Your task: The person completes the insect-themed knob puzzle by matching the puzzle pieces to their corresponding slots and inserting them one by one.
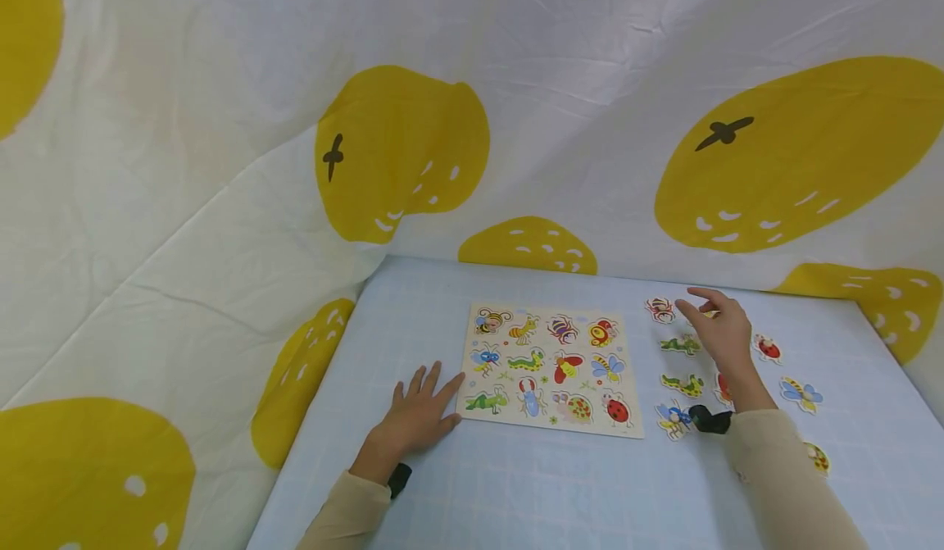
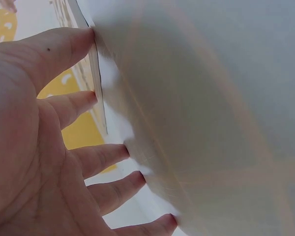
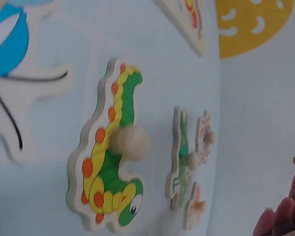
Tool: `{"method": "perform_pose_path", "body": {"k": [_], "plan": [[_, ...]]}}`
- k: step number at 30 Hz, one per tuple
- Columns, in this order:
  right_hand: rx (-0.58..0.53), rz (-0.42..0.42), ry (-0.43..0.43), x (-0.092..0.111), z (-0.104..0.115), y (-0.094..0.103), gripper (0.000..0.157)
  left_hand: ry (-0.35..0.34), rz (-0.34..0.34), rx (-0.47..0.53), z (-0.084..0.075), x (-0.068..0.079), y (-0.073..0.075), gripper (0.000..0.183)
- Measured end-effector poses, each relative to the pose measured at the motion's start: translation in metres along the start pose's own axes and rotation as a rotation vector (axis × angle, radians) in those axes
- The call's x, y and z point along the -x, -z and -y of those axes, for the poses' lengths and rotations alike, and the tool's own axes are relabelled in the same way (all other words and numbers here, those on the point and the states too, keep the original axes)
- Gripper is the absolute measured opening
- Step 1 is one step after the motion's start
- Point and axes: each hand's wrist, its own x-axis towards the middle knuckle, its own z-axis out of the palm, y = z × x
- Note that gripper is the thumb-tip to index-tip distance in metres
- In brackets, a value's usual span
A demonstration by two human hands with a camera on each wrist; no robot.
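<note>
My left hand [image 1: 422,413] lies with fingers spread at the lower left corner of an insect puzzle board [image 1: 509,415]. Its thumb and index fingertip meet the board's edge in the left wrist view. My right hand [image 1: 723,333] hovers over the loose pieces, thumb and index finger apart, with nothing visible between them. Nearest its fingertips lies a red spider piece [image 1: 660,310]. Closer to me are a green grasshopper piece [image 1: 678,344], a knobbed caterpillar piece [image 3: 128,103] and a blue mosquito piece [image 1: 673,420]. An orange piece [image 3: 194,209] is partly hidden by the hand in the head view.
Right of my right arm lie a ladybug piece [image 1: 768,348], a winged yellow-and-blue piece [image 1: 802,394] and a spotted piece [image 1: 817,457], partly covered by the sleeve. A white curtain [image 1: 560,148] with yellow fruit prints borders the light blue tablecloth [image 1: 546,493].
</note>
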Motion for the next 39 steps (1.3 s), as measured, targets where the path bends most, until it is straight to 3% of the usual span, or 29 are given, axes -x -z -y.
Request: {"method": "perform_pose_path", "body": {"k": [11,19,25,39], "plan": [[0.012,0.05,-0.211,-0.025,-0.049,0.015,0.066,0.002,0.006,0.016,-0.001,0.0,0.003,0.065],[-0.055,0.094,-0.37,-0.031,-0.061,0.014,0.066,-0.002,0.006,0.009,-0.001,0.0,0.003,0.065],[-0.041,0.115,-0.407,-0.033,-0.067,0.009,0.065,0.002,0.014,0.004,0.0,-0.002,-0.001,0.066],[0.007,0.116,-0.39,-0.035,-0.075,-0.002,0.058,0.007,0.015,-0.001,0.002,-0.004,-0.003,0.066]]}}
